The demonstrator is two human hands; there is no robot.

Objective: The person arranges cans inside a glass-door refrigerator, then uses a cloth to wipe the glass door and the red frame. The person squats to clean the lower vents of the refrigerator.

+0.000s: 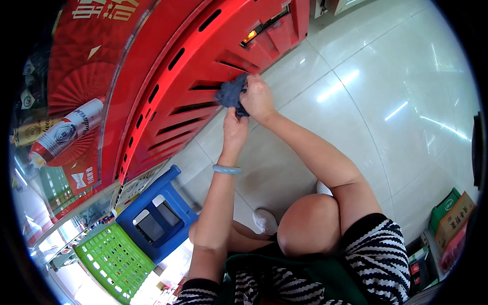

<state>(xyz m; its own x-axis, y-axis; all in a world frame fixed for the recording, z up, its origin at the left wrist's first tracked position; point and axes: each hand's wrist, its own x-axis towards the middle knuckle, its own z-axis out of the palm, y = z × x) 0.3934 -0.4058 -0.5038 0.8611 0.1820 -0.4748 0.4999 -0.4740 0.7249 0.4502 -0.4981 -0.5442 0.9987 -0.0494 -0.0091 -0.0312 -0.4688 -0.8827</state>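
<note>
A crumpled dark blue-grey cloth (pixel 231 92) lies against the slotted lower panel (pixel 183 105) of a red drinks cooler. My right hand (pixel 258 95) grips the cloth from its right side, with the fingers bent into it. Just below, my left hand (pixel 234 127) pinches the cloth's lower edge between thumb and fingers. A pale blue bangle (pixel 227 169) circles my left wrist. Part of the cloth is hidden behind my right hand. Dark slots run across the panel, and a small lit orange display (pixel 250 36) sits farther up it.
A blue plastic stool (pixel 152 244) stands at lower left, beside a green plastic basket (pixel 114 263). Glossy pale floor tiles (pixel 354 126) reach to the right. Cardboard boxes (pixel 453 221) stand at the right edge. My bent knee (pixel 309 225) is below my forearms.
</note>
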